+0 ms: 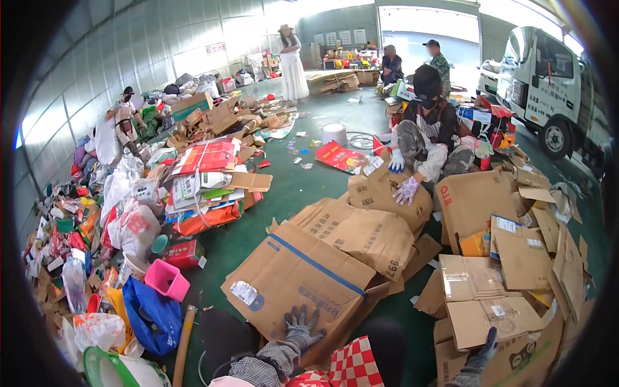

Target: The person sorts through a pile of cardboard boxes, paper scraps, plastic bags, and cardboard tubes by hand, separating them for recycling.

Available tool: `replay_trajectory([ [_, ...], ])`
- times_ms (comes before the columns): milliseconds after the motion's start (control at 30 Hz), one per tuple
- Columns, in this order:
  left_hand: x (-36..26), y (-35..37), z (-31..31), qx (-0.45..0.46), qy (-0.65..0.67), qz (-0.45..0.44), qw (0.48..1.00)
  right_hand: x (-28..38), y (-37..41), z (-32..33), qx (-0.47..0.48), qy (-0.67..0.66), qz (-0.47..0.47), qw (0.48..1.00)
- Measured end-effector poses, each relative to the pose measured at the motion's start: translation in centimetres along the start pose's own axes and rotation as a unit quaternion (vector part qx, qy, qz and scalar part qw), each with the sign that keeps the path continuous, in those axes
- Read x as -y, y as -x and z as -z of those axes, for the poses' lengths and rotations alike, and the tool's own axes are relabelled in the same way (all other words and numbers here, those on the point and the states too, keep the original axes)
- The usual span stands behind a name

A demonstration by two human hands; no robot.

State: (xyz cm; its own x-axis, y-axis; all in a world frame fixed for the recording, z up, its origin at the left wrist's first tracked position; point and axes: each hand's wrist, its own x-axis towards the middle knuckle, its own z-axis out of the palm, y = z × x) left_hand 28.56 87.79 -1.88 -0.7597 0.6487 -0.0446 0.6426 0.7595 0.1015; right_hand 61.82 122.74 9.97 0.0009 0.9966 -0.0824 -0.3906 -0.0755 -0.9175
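Note:
My left hand (302,330), in a grey glove, lies with fingers spread on a flattened cardboard box (293,277). That box has a blue stripe and a white label, and it lies on a stack of flattened cartons (361,235). At the lower right, my right hand (480,356), in a grey-blue glove, reaches against a brown cardboard piece (493,319) in another pile. One digit stretches up along the cardboard; the other fingers are hard to make out. A red-and-white checkered cloth (354,364) shows between my dark-clad legs.
Facing me, a seated person (429,122) rests gloved hands on a carton (390,193) at the stack's far end. Mixed waste (90,238) heaps along the left, with a pink bin (166,280) and a cardboard tube (185,345). A white truck (541,84) stands behind right.

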Motion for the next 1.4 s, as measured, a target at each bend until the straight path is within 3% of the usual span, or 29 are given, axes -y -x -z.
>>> replay_trajectory([
  [67, -0.1, 0.2, 0.4, 0.004, -0.001, 0.007, 1.0, 0.3, 0.9, -0.4, 0.043, -0.027, -0.018, 0.999],
  [133, -0.3, 0.0, 0.8, 0.006, 0.01, 0.013, 1.0, 0.8, 3.8, 0.1, 0.138, -0.11, -0.12, 0.977],
  [167, -0.4, 1.7, 0.4, 0.012, 0.021, 0.016, 1.0, -1.1, 5.1, 0.2, 0.053, -0.079, -0.062, 0.994],
  [200, -0.6, 3.8, 0.0, 0.033, 0.023, 0.028, 0.999, -1.7, 7.0, 0.3, 0.037, -0.057, -0.094, 0.993],
  [267, -0.5, 3.9, 0.1, -0.005, 0.009, -0.003, 1.0, -6.2, 7.8, 2.6, 0.062, -0.097, -0.183, 0.976],
  [333, -0.4, 4.9, -1.8, 0.004, 0.037, 0.012, 0.999, -10.3, 7.1, 4.8, 0.133, -0.127, -0.215, 0.959],
  [400, -0.5, 5.7, -1.2, 0.052, -0.023, 0.008, 0.998, -8.0, 8.9, 2.3, 0.177, -0.155, -0.225, 0.946],
  [533, -0.4, 6.8, -1.0, 0.046, -0.029, 0.012, 0.998, -6.2, 9.0, 2.4, 0.159, -0.183, -0.262, 0.934],
  [700, -0.8, 8.8, 0.9, 0.1, -0.047, 0.118, 0.987, -6.0, 9.6, 3.2, 0.124, -0.155, -0.249, 0.948],
  [867, -0.5, 9.1, 0.2, 0.143, -0.034, 0.113, 0.983, -6.5, 9.6, 3.8, 0.117, -0.177, -0.254, 0.944],
  [933, -0.4, 9.8, -0.1, 0.151, -0.038, 0.109, 0.982, -6.8, 9.7, 4.4, 0.12, -0.136, -0.2, 0.963],
  [1067, 0.2, 9.5, -0.7, 0.135, -0.034, 0.094, 0.986, -9.8, 7.0, 2.9, 0.11, -0.201, -0.226, 0.947],
  [1167, 0.6, 10.7, -1.8, 0.09, -0.025, 0.072, 0.993, -9.9, 7.0, 7.2, 0.072, -0.207, -0.277, 0.935],
  [1200, 0.6, 11.2, -1.3, 0.047, 0.045, 0.051, 0.997, -7.8, 8.5, 5.9, 0.081, -0.173, -0.265, 0.945],
  [1267, -0.2, 10.7, 0.1, 0.135, -0.039, 0.081, 0.987, -6.7, 9.4, 4.6, 0.102, -0.18, -0.267, 0.941],
  [1400, 0.2, 10.5, -0.4, 0.149, -0.037, 0.067, 0.986, -6.7, 9.5, 4.5, 0.105, -0.174, -0.256, 0.945],
])
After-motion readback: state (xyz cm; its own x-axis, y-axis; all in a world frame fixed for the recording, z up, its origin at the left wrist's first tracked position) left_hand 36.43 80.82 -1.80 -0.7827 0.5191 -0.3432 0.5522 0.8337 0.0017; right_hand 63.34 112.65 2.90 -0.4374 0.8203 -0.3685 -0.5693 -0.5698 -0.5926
